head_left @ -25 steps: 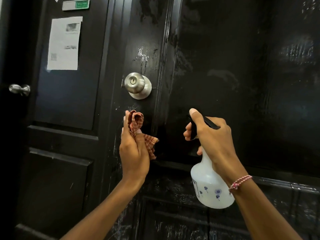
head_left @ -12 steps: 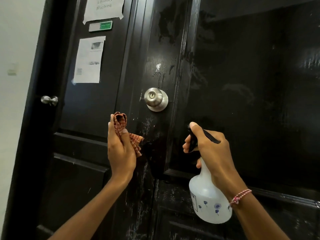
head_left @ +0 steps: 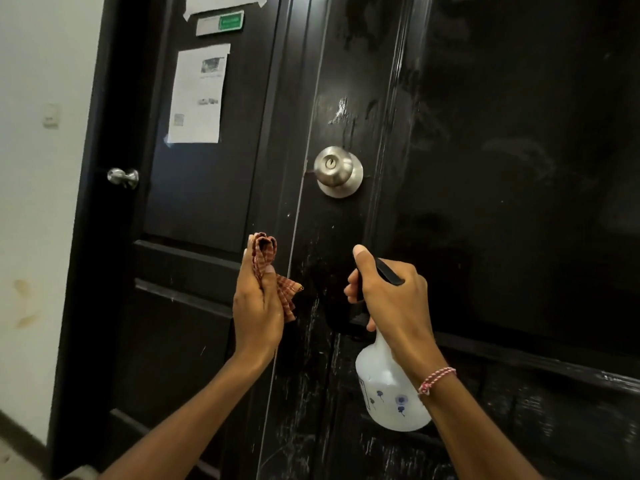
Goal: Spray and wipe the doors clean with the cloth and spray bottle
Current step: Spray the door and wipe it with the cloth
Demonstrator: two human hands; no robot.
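- Black panelled doors [head_left: 519,168] fill most of the frame; a white wall [head_left: 34,168] runs down the left edge.
- Right hand [head_left: 391,299], centre right: its grip is curled round the head of the spray bottle [head_left: 388,386]. The bottle's long axis hangs toward lower centre, nozzle facing the door.
- Left hand [head_left: 256,313], just left of it: its grip pinches the bunched cloth [head_left: 265,251] beside the door seam.
- The streaked strip below the knob [head_left: 337,171] lies between both hands, nearer the cloth.
- Open room lies up and right; the knob looks like the only obstacle.
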